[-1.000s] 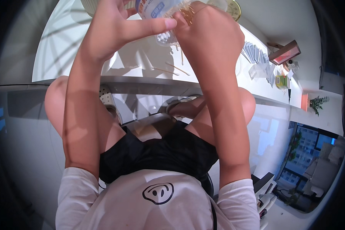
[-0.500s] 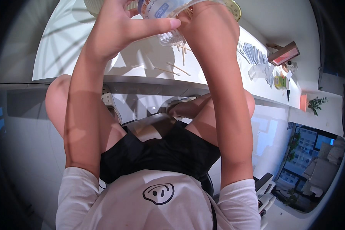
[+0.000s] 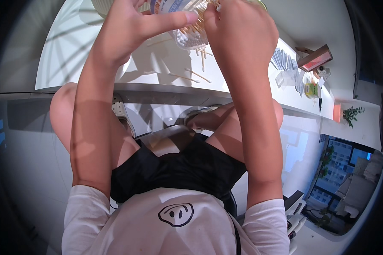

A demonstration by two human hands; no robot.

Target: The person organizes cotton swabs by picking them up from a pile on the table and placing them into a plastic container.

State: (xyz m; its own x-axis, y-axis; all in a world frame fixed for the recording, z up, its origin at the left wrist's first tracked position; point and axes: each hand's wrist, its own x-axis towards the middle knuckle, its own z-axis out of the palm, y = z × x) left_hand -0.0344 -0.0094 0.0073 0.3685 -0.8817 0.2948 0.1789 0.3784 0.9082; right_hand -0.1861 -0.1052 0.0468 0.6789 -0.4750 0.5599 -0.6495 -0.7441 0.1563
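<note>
At the top edge, my left hand (image 3: 134, 25) is wrapped round a clear plastic tub (image 3: 170, 6) with a blue and white label, its thumb lying along the near side. Bundled cotton swabs (image 3: 192, 36) show through the tub, white tips toward me. My right hand (image 3: 242, 25) is closed beside the tub's right side, fingers pinched; a white tip peeks out at them, seemingly a cotton swab. The fingertips are mostly hidden. Below the tub, several loose cotton swabs (image 3: 198, 75) lie on the white table (image 3: 157, 80).
A ribbed pale container (image 3: 101, 6) stands at the far left. Toward the right are a fanned stack of cards or packets (image 3: 284, 59), a clear box (image 3: 285, 78), a green and yellow box (image 3: 312, 91), a pink-fronted box (image 3: 317, 59) and a potted plant (image 3: 351, 115). My knees are under the table edge.
My right hand has shifted slightly right and turned, its fingers now drawn together. More of the swabs in the tub now show. My left hand keeps its hold on the tub.
</note>
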